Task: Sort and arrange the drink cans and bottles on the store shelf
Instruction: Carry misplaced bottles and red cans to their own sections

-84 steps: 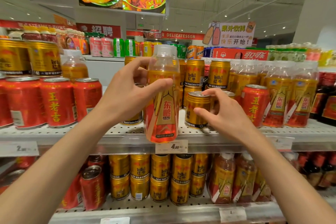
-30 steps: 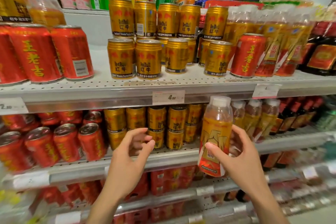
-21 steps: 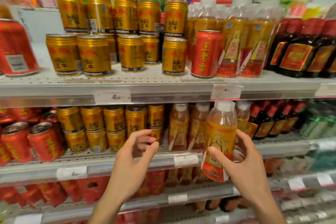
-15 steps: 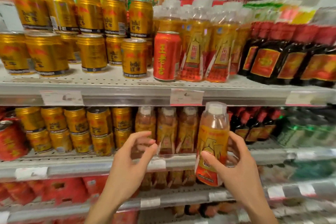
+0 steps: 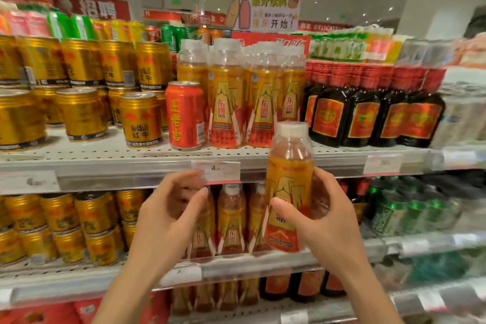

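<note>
Bottle in transit: we have carried the clear plastic orange-labelled drink bottle (image 5: 289,187) rightward, our right hand (image 5: 326,221) clamped round it, to the matching bottle row (image 5: 252,97) above; our left hand (image 5: 168,221) hovers open, empty. Shelving seems next.

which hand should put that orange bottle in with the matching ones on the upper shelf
Right. The right hand already grips the orange bottle just below the matching bottles; the left hand holds nothing.
</note>
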Demonstrator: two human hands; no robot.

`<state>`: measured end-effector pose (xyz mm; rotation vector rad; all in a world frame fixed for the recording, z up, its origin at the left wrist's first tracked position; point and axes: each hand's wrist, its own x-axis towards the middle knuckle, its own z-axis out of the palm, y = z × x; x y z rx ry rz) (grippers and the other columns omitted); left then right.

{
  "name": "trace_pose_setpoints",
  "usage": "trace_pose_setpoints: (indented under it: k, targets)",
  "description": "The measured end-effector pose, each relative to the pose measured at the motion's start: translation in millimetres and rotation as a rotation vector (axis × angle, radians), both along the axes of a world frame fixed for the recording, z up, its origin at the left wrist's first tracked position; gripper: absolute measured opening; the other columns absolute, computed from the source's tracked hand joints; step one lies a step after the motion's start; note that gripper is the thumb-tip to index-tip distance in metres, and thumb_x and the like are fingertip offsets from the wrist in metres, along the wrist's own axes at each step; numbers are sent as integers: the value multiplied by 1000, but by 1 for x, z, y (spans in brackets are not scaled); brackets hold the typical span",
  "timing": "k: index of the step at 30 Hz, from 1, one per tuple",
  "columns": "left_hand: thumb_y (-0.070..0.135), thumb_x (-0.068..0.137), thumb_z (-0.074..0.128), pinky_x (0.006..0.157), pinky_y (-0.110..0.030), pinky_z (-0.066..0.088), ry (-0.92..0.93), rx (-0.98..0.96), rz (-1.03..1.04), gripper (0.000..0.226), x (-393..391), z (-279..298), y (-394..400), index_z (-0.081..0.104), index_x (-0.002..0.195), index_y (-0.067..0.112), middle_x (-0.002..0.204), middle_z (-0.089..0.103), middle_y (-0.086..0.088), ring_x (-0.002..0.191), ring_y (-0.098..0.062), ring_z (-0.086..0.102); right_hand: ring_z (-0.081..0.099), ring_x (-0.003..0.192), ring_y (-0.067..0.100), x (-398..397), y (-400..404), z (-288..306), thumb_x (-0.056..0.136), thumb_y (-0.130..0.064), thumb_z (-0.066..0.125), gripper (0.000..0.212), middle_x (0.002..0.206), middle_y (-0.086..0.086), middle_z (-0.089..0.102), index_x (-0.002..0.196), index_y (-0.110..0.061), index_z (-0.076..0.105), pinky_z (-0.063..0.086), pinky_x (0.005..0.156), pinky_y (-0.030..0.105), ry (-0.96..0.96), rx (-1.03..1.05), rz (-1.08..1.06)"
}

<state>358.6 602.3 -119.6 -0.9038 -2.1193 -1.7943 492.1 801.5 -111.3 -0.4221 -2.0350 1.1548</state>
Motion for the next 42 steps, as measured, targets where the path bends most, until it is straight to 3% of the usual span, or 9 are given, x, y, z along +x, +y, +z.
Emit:
trace_pose_setpoints:
  k: [6, 9, 13, 16, 20, 25, 31, 35, 42]
  targets:
    - [31, 91, 68, 76, -4, 46, 282, -20, 213, 34, -31, 49, 12, 57, 123, 24, 115, 60, 8, 100, 3, 58, 56, 101, -20, -17, 11, 52, 70, -57, 81, 71, 106, -34, 63, 132, -41, 51, 45, 73, 0, 135, 123, -58]
    - [35, 89, 70, 90, -25, 51, 368, -44, 306, 51, -54, 67, 18, 49, 134, 22, 124, 45, 4, 113, -12, 52, 57, 98, -18, -29, 24, 79, 75, -51, 82, 61, 108, -28, 62, 126, -40, 51, 43, 72, -1, 191, 164, -117]
    - [44, 85, 70, 95, -51, 54, 362, -143, 346, 70, -75, 78, 24, 36, 144, 27, 136, 38, -2, 127, -26, 45, 60, 106, 2, -52, 42, 93, 77, -56, 79, 72, 120, -16, 62, 138, -34, 46, 45, 85, 14, 194, 228, -213]
    - [43, 86, 70, 101, -51, 49, 376, -182, 372, 73, -79, 81, 28, 34, 147, 23, 139, 44, -7, 125, -26, 47, 56, 112, 7, -69, 52, 88, 81, -57, 75, 77, 128, -11, 61, 145, -29, 42, 45, 93, 25, 144, 255, -242]
    - [41, 85, 74, 107, -43, 41, 393, -220, 379, 80, -79, 84, 34, 32, 150, 19, 142, 49, -8, 130, -25, 48, 58, 110, 12, -77, 66, 76, 86, -70, 60, 73, 119, -11, 63, 146, -33, 42, 53, 98, 41, 74, 338, -291]
    - [40, 82, 78, 101, -46, 47, 392, -223, 366, 85, -87, 84, 41, 32, 151, 22, 142, 46, -9, 126, -27, 51, 51, 120, 16, -78, 69, 75, 87, -74, 53, 95, 134, -1, 49, 160, -20, 23, 49, 102, 40, 13, 406, -360]
    - [40, 82, 77, 98, -40, 45, 388, -210, 356, 84, -90, 83, 47, 32, 151, 23, 138, 44, -9, 121, -27, 53, 45, 138, 19, -79, 66, 70, 91, -65, 57, 85, 151, -1, 47, 158, -23, 25, 40, 111, 42, 70, 376, -352]
    - [39, 83, 76, 92, -30, 39, 383, -202, 331, 81, -87, 85, 45, 33, 150, 25, 139, 44, -7, 113, -18, 52, 43, 133, 21, -83, 65, 68, 95, -64, 48, 86, 144, 5, 44, 161, -20, 18, 36, 100, 31, 16, 434, -403]
    - [44, 87, 73, 96, -41, 48, 335, -309, 250, 89, -84, 83, 33, 14, 154, 35, 127, 67, -2, 112, -24, 65, 43, 139, 19, -73, 62, 61, 95, -56, 57, 74, 151, 1, 47, 155, -20, 32, 39, 113, 42, 103, 373, -356]
